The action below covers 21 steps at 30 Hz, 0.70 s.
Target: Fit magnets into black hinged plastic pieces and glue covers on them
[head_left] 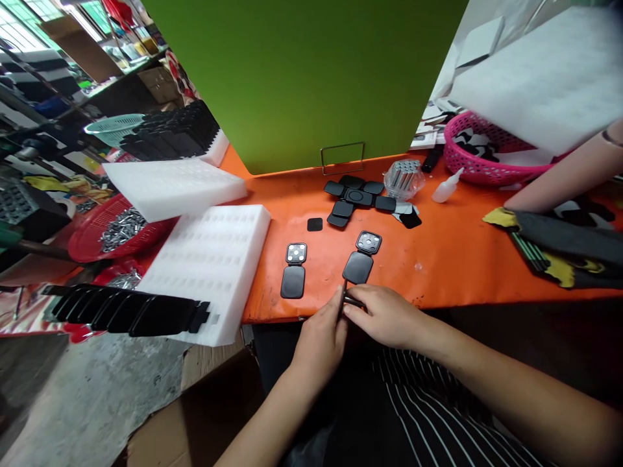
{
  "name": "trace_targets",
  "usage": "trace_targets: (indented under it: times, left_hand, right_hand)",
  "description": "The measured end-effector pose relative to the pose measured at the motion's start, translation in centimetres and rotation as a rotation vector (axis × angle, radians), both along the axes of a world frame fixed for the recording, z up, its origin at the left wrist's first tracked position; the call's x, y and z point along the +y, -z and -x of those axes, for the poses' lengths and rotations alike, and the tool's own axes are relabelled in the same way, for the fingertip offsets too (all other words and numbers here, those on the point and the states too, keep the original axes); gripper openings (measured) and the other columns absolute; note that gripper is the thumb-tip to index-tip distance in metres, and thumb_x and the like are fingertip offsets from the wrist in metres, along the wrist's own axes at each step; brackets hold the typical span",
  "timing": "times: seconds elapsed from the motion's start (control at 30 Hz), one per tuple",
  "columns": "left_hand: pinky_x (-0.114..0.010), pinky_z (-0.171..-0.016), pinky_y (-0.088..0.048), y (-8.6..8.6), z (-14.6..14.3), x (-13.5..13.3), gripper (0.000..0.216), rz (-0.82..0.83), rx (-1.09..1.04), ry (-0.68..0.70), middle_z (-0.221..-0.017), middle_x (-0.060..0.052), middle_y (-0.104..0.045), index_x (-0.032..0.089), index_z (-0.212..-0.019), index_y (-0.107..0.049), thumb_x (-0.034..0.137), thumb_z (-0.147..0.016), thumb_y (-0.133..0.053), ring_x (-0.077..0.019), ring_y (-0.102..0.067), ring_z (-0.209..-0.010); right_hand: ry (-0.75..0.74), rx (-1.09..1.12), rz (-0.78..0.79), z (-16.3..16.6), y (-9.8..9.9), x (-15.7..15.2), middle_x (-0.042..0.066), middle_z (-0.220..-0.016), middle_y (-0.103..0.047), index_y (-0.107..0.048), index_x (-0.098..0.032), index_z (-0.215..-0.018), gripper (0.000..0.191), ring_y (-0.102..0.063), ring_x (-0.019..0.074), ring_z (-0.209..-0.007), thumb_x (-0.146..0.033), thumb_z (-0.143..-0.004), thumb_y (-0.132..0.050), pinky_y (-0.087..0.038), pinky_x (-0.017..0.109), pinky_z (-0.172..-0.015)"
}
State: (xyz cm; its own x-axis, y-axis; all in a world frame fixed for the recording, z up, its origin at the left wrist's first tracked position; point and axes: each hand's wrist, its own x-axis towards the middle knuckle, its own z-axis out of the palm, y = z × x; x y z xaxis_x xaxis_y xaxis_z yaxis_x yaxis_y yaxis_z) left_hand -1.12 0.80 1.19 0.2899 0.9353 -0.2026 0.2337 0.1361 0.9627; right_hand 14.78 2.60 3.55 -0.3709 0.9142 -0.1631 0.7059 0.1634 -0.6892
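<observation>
At the table's front edge, my left hand [318,337] is closed on a thin black plate [343,301], seen edge-on. Against its other side, my right hand [387,314] pinches a small dark piece [355,300] whose kind I cannot make out. Just beyond my fingers lies a hinged black piece [359,267], its square end showing light round spots. A similar hinged piece [293,281] lies to the left, with a small black square pad [315,224] behind it. Farther back is a loose pile of black hinged parts [359,196].
White foam trays [209,259] stand at left, one bearing a row of black parts [131,311]. A red basket [82,240] holds metal pieces. Bagged metal rods [405,176], a white squeeze bottle [446,187] and a pink basket [450,152] are at right. A green panel [311,78] rises behind.
</observation>
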Motion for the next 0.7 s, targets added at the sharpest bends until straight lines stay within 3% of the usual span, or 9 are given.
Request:
trace_targets:
  times: [0.13, 0.33, 0.43, 0.57, 0.63, 0.7]
  left_hand:
    - [-0.035, -0.103, -0.025, -0.1, 0.0, 0.0, 0.042, 0.057, -0.081, -0.025, -0.113, -0.006, -0.059, 0.023, -0.114, -0.056, 0.013, -0.073, -0.058, -0.0258, -0.044, -0.117]
    - [-0.034, -0.092, -0.034, 0.8, -0.4, -0.5, 0.012, 0.025, 0.022, -0.018, -0.089, -0.008, -0.064, 0.021, -0.083, -0.065, 0.019, -0.076, -0.056, -0.0271, -0.053, -0.101]
    - [-0.032, -0.082, -0.040, 1.0, -0.9, -0.5, 0.015, 0.063, -0.024, -0.063, -0.090, -0.006, -0.064, 0.018, -0.088, -0.063, 0.023, -0.079, -0.051, -0.0233, -0.057, -0.089]
    - [-0.029, -0.079, -0.042, 1.0, -1.4, 0.0, 0.022, 0.228, -0.229, -0.155, -0.093, -0.003, -0.063, 0.018, -0.100, -0.056, 0.020, -0.078, -0.052, -0.0201, -0.057, -0.087]
    - [-0.030, -0.080, -0.042, 0.7, -1.4, 0.1, 0.024, 0.218, -0.206, -0.171, -0.094, -0.004, -0.063, 0.018, -0.102, -0.055, 0.022, -0.079, -0.053, -0.0202, -0.057, -0.088]
    - [-0.031, -0.083, -0.040, 0.3, -1.4, 0.0, 0.027, 0.123, -0.079, -0.152, -0.098, -0.005, -0.062, 0.020, -0.107, -0.056, 0.026, -0.081, -0.051, -0.0216, -0.056, -0.093]
  right_hand:
    - [-0.039, 0.000, -0.001, -0.2, -0.1, -0.1, 0.001, -0.075, -0.059, -0.053, -0.018, -0.074, 0.021, -0.052, 0.0143, -0.066, -0.034, -0.085, -0.045, -0.035, 0.024, -0.058]
    - [-0.029, -0.041, -0.062, 0.3, 0.5, -0.2, 0.002, -0.073, -0.059, -0.056, -0.017, -0.071, 0.029, -0.052, 0.0140, -0.066, -0.038, -0.086, -0.043, -0.033, 0.025, -0.058]
    - [-0.003, 0.112, -0.018, 0.3, 0.9, -0.1, 0.001, -0.068, -0.057, -0.055, -0.017, -0.067, 0.031, -0.050, 0.0125, -0.063, -0.036, -0.088, -0.042, -0.034, 0.024, -0.058]
    - [0.038, 0.512, 0.268, -0.3, 1.0, 0.3, 0.001, -0.072, -0.057, -0.055, -0.016, -0.083, 0.033, -0.052, 0.0113, -0.063, -0.036, -0.092, -0.029, -0.038, 0.022, -0.056]
    - [0.054, 0.533, 0.315, -0.4, 0.7, 0.4, 0.001, -0.075, -0.057, -0.054, -0.017, -0.085, 0.031, -0.053, 0.0116, -0.064, -0.034, -0.092, -0.030, -0.038, 0.022, -0.055]
    - [0.045, 0.428, 0.231, -0.2, 0.2, 0.3, 0.000, -0.076, -0.058, -0.054, -0.018, -0.080, 0.026, -0.053, 0.0122, -0.067, -0.031, -0.091, -0.036, -0.038, 0.022, -0.058]
